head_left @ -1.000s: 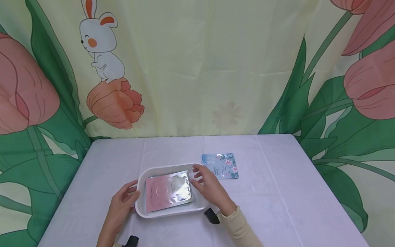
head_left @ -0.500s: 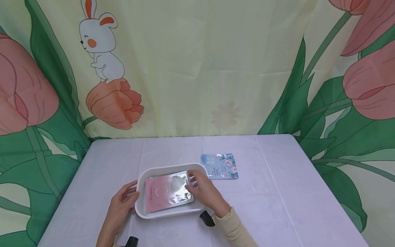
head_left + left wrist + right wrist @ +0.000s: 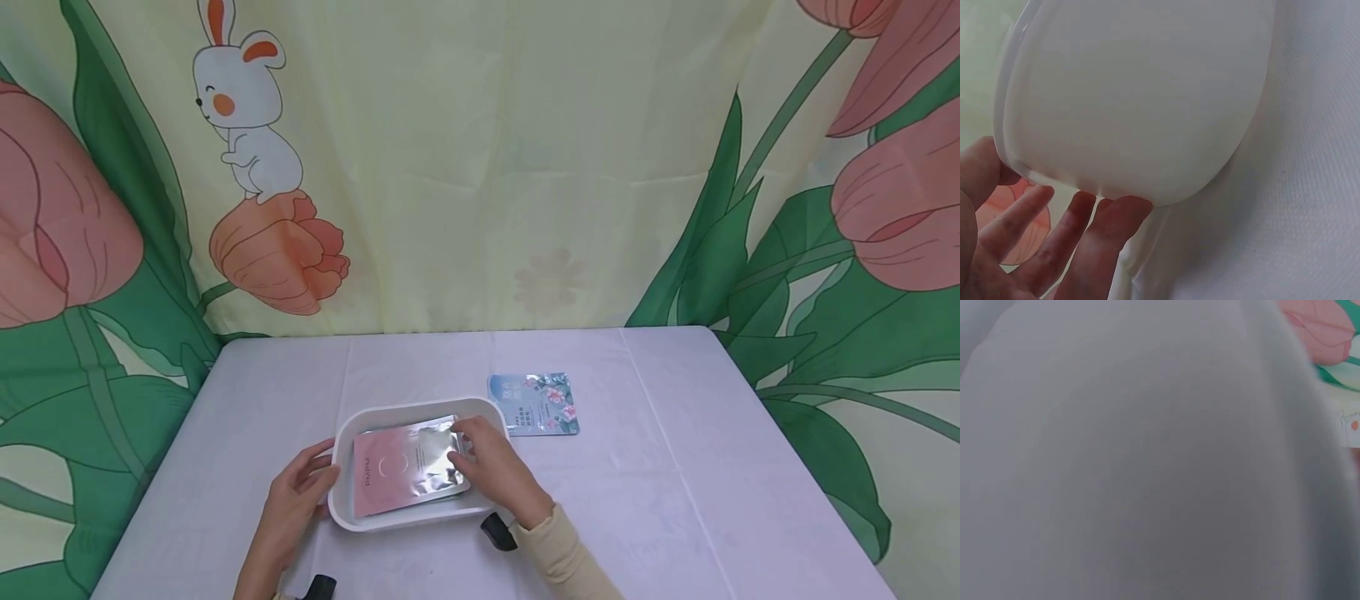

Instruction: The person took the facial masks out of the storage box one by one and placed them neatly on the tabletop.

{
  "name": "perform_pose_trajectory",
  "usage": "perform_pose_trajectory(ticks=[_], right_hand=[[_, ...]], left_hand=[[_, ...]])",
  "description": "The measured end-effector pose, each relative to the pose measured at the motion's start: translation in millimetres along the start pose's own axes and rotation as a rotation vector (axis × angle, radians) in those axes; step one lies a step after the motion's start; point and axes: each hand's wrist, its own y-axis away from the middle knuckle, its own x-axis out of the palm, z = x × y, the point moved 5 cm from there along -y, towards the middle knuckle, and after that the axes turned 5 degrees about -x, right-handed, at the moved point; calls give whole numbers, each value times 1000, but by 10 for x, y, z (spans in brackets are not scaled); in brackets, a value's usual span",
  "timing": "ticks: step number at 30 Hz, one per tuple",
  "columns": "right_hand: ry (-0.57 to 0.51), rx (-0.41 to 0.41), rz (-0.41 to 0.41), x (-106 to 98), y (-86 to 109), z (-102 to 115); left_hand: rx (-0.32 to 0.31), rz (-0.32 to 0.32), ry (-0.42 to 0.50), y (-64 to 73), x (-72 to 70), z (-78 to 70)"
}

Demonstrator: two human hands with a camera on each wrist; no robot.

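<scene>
A white rectangular tray (image 3: 416, 523) with rounded corners lies on the table and holds a pink-and-silver sachet (image 3: 386, 472), printed PMPM. A sliver of another packet shows under its lower edge. My left hand (image 3: 298, 487) holds the tray's left end; in the left wrist view the fingers (image 3: 1088, 244) bear on its outer wall, one tip right at the rim. My right hand (image 3: 498, 471) reaches over the tray's right end, thumb and forefinger spread, their tips right at the sachet's silver end. White, blurred surface fills most of the right wrist view.
A blue floral sachet (image 3: 538, 407) lies flat on the table behind the tray's right corner, partly hidden by it. White cloth covers the table (image 3: 675, 500). A curtain (image 3: 450, 167) printed with tulips and a rabbit hangs behind the far edge.
My right hand has moved left and slightly down, from the tray's right rim to over the sachet's silver end. The left hand, tray and sachets stay put.
</scene>
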Motion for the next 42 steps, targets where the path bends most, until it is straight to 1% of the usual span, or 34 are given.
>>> perform_pose_trajectory(ticks=[4, 7, 11, 16, 24, 28, 33, 36, 39, 42], right_hand=[[49, 19, 10, 13, -2, -13], [66, 15, 12, 21, -10, -9], [60, 32, 19, 29, -19, -5], [25, 71, 31, 53, -20, -25], [-39, 66, 10, 77, -50, -28], [-103, 58, 0, 80, -67, -27], [-172, 62, 8, 92, -80, -29], [-196, 66, 21, 109, -85, -37], [-219, 51, 27, 121, -88, -40], [-235, 19, 33, 128, -93, -40]], left_hand=[[6, 0, -1, -3, 4, -4], [9, 0, -4, -2, 8, -10], [12, -2, -6, -5, 11, -20], [14, -1, 1, -8, 15, -30], [5, -2, 12, -10, 21, -28], [0, -3, 10, -7, 16, -24], [-5, -3, 2, -2, 0, -14], [-7, -3, -7, 3, -6, -5], [-12, -5, -14, 8, -10, 4], [-15, -6, -9, 10, -14, 9]])
